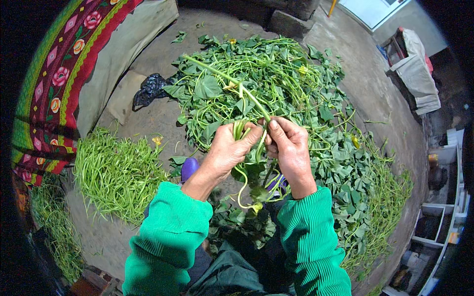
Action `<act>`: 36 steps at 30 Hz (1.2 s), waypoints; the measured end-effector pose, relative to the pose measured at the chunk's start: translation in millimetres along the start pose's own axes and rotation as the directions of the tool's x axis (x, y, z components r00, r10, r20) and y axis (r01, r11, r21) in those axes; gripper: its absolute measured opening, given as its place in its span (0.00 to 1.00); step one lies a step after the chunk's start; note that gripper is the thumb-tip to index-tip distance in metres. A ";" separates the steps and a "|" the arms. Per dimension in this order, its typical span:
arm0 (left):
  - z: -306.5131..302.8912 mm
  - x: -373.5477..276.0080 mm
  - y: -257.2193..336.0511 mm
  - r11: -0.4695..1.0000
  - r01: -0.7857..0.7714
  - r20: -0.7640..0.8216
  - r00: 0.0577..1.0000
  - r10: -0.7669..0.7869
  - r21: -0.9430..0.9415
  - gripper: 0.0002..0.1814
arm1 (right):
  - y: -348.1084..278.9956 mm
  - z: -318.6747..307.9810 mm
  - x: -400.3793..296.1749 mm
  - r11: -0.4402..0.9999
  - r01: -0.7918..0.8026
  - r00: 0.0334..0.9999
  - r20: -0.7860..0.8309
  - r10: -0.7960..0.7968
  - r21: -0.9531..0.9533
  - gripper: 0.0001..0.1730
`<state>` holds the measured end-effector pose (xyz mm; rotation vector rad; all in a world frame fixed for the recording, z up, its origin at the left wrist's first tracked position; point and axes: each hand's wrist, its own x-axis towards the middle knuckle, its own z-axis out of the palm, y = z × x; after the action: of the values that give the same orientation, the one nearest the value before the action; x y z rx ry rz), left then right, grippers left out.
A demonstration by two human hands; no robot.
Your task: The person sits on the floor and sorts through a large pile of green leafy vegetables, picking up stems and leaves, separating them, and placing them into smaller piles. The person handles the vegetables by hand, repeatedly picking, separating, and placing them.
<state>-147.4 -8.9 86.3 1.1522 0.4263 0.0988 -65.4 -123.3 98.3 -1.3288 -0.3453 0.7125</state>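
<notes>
My left hand (231, 146) grips several short green stalks (239, 129) between thumb and fingers. Close beside it, my right hand (290, 146) pinches a long pale green vine stem (253, 98), which slants up to the left and has a cut-looking stub partway along. A thin stem with a yellow blossom (256, 208) hangs down below the hands. Beyond them spreads a large heap of leafy green vines (266, 70), with broad leaves and tangled stems. On the left lies a pile of stripped green stalks (116, 175).
A black plastic bag (150, 90) lies on the concrete floor (355, 55). At the left hangs a flowered red and green cloth (61, 76). More thin stalks (55, 222) lie at the lower left. Purple shoe tips (189, 168) show below my hands. White shelving (433, 240) stands far right.
</notes>
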 end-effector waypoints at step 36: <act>11.6 -2.2 -15.3 0.946 -0.057 0.158 0.987 0.006 0.320 0.07 | -9.2 -10.8 6.6 0.962 0.033 0.999 -0.050 -0.020 0.272 0.15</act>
<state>-147.2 -25.9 77.0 1.4805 0.2910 -0.0351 -51.4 -127.9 103.6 -1.0756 -0.2174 0.6787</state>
